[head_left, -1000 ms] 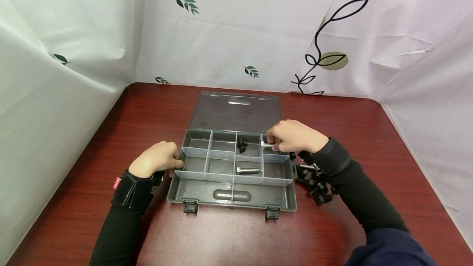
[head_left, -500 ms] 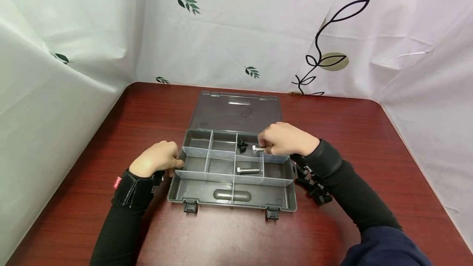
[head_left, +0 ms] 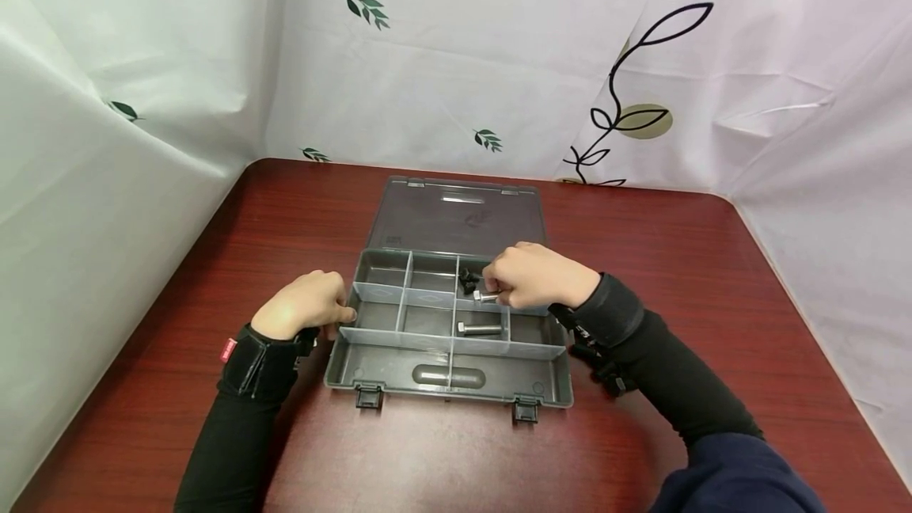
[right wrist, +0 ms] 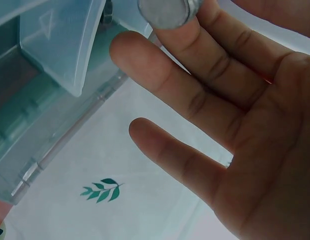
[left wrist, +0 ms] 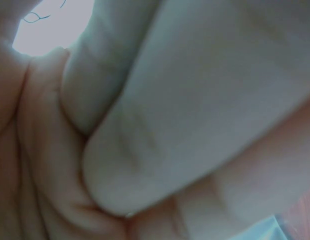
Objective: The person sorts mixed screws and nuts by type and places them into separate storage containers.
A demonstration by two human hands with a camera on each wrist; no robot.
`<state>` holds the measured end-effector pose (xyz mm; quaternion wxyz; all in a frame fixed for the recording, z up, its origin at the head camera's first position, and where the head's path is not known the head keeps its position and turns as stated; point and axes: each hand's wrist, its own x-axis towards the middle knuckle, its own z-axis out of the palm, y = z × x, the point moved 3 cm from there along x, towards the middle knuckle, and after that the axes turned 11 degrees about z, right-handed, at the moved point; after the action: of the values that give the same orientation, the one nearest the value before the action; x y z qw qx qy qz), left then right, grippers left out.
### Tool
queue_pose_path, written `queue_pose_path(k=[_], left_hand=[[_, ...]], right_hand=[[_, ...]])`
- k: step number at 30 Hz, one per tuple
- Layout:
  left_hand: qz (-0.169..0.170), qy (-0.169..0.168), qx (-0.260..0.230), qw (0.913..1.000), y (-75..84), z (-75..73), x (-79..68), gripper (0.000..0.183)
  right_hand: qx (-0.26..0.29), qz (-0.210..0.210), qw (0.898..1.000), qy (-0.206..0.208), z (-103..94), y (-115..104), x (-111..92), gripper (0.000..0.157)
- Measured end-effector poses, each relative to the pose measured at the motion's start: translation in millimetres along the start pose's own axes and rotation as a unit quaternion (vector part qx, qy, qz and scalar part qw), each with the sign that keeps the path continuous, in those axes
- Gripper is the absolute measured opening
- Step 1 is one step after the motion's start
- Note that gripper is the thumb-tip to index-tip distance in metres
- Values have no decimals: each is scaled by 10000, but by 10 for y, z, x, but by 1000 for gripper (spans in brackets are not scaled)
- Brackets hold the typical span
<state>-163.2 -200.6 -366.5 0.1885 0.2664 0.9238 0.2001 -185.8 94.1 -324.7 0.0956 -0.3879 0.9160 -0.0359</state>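
Note:
An open grey plastic organizer box [head_left: 385, 359] with divided compartments lies on the table. My left hand [head_left: 305, 305] holds its left wall, the other fingers folded into the palm in the left wrist view. My right hand [head_left: 537, 275] pinches a silver hex bolt [head_left: 487, 296] over the box's right half, head pointing left; its round end [right wrist: 167, 12] shows in the right wrist view, where the outer fingers extend. Another hex bolt [head_left: 480, 329] lies in a middle-row compartment. Small black pieces [head_left: 468, 281] sit in the back-row compartment behind it, close by the held bolt.
The translucent lid [head_left: 456, 216] lies folded back behind the box. Two black latches [head_left: 368, 397] hang at its front. A pile of black parts [head_left: 606, 366] lies right of the box, partly hidden under the right forearm. White patterned cloth [head_left: 427, 62] surrounds the dark red table [head_left: 399, 457].
My right hand has moved left and slightly toward me with the bolt, from the back-right compartment to beside the black pieces. The left hand has stayed at the box's left wall.

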Motion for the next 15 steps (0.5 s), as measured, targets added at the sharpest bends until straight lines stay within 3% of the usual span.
queue_pose_path(k=[15], left_hand=[[6, -47, 65, 10000, -2, -4, 8, 27]], right_hand=[[-58, -81, 9999, -49, 56, -104, 53, 10]])
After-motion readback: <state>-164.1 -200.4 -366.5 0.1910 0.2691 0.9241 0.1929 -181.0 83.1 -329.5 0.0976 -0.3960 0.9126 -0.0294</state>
